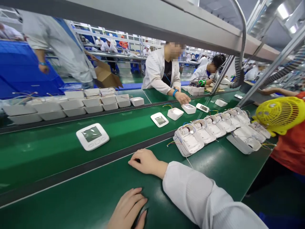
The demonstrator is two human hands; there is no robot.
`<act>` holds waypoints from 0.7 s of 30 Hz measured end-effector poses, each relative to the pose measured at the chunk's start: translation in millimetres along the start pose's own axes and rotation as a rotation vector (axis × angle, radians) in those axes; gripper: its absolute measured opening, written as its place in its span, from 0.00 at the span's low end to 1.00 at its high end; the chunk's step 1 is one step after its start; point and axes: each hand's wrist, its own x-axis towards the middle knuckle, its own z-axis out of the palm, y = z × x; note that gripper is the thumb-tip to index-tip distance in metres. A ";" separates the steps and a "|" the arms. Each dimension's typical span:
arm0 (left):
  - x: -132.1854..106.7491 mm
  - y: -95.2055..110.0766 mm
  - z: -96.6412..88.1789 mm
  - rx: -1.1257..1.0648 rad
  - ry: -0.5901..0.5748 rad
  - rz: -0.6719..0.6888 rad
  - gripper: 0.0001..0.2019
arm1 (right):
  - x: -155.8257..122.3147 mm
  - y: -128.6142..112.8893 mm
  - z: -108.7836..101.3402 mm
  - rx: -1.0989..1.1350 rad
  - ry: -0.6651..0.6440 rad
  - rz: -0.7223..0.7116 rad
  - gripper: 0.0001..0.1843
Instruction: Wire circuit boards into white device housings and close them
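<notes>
A green belt (128, 125) runs diagonally beyond the green tabletop (83, 197). Across it, a co-worker (154, 71) in white touches a white casing (189, 109) on the belt. A row of open white casings (190, 143) with wires stands on the tabletop, right of the person's hands. The left hand (128, 208) is moderately wide, thumb apart from the fingers, gripping nothing visible. The right hand (146, 161) rests curled near the belt's edge; I cannot tell whether its fingers close fully. The nearest display panel (92, 137) lies face up on the belt, touched by neither hand.
</notes>
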 end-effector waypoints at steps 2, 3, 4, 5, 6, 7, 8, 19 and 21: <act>2.9 3.2 -3.4 -0.062 0.007 0.009 0.10 | -1.6 -2.6 -0.9 0.004 0.009 0.017 0.07; 4.8 4.9 -5.0 -0.099 0.006 -0.007 0.09 | -1.0 -3.4 -1.8 0.000 0.015 0.027 0.07; 7.0 6.4 -6.5 -0.140 0.008 -0.034 0.09 | 1.4 -3.3 -3.2 -0.009 0.021 0.038 0.06; 9.2 7.3 -7.8 -0.188 0.012 -0.074 0.08 | 5.8 -1.9 -5.3 -0.022 0.029 0.056 0.05; 11.1 7.6 -8.8 -0.240 0.028 -0.117 0.07 | 12.3 1.2 -8.4 -0.043 0.041 0.082 0.04; 12.5 7.0 -9.5 -0.292 0.047 -0.171 0.07 | 20.9 6.0 -12.5 -0.068 0.058 0.118 0.05; 13.2 5.7 -10.0 -0.339 0.068 -0.234 0.06 | 30.9 12.7 -17.7 -0.096 0.081 0.165 0.07; 3.8 -10.8 -13.2 -0.527 0.250 -0.557 0.11 | 73.6 85.0 -68.8 -0.140 0.378 0.742 0.16; 6.1 -14.0 -13.3 -0.584 0.257 -0.590 0.11 | 69.1 80.9 -68.9 -0.053 0.401 0.735 0.15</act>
